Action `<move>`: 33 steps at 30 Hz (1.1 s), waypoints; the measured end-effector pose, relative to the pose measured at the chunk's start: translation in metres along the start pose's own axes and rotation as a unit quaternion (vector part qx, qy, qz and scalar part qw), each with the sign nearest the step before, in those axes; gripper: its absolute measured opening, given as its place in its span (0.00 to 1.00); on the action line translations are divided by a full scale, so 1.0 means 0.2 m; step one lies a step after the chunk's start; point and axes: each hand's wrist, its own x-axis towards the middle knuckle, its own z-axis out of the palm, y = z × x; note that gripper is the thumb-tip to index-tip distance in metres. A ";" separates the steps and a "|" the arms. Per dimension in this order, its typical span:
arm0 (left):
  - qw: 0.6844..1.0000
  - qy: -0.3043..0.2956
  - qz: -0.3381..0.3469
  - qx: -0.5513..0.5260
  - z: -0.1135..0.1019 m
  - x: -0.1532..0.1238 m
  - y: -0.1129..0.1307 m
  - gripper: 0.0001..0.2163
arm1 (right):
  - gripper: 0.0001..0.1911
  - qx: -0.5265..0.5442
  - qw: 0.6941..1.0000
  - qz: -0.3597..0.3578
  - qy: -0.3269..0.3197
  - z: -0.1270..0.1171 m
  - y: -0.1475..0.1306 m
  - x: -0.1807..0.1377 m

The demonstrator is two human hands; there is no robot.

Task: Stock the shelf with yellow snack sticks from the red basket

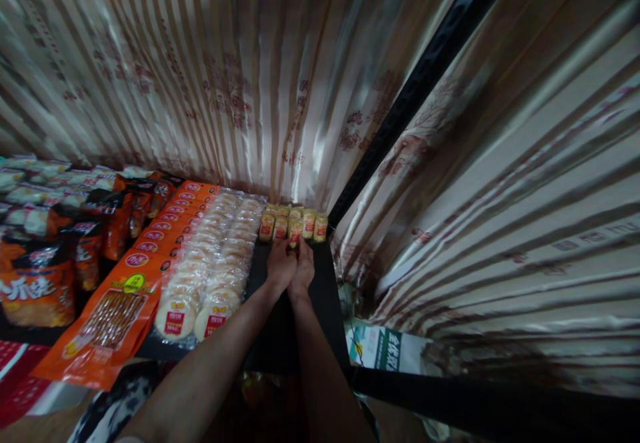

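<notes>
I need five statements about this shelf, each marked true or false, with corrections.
1. The left hand and right hand are at small yellow red-labelled packs. True.
2. Round white crackers in clear plastic lie between these and long, flat orange plastic bags. True.
3. The right hand grips an orange bag. False: it is at the yellow packs.
4. A long black slotted post rises before the pleated beige curtain. True.
5. The orange bags lie nearest the post. False: the yellow packs do.

We see, L to R on a blk shelf (325,293): snack bags (40,286), orange pkts (117,319), wrapped crackers (195,263) & small yellow packs (281,228).
</notes>
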 end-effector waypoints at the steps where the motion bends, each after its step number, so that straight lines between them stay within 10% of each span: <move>1: 1.000 -0.002 0.001 0.004 0.00 0.01 -0.01 0.19 | 0.27 -0.005 1.000 -0.003 0.002 0.00 0.00 0.00; 13: 0.998 0.057 -0.003 0.012 0.03 -0.03 -0.03 0.17 | 0.25 -0.023 0.997 -0.061 0.030 0.06 0.08 0.01; 33: 0.991 -0.008 0.053 0.122 0.00 -0.20 -0.02 0.15 | 0.21 0.009 0.998 -0.049 -0.033 -0.06 0.01 -0.13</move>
